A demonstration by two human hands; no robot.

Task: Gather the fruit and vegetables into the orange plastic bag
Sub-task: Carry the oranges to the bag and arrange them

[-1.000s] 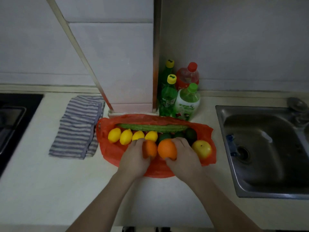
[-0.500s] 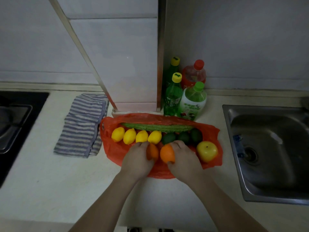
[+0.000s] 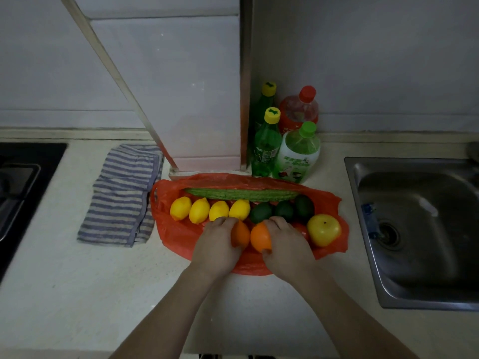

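we are curling our left hand round the left orange and our right hand round the right orange. both oranges are sitting side by side over the near part of the orange plastic bag, which is lying spread on the countertop, just in front of the four lemons and the bitter gourd.

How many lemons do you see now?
4 lemons in a row on the bag, left part: leftmost, second, third, rightmost by the left hand. Hands could hide others.
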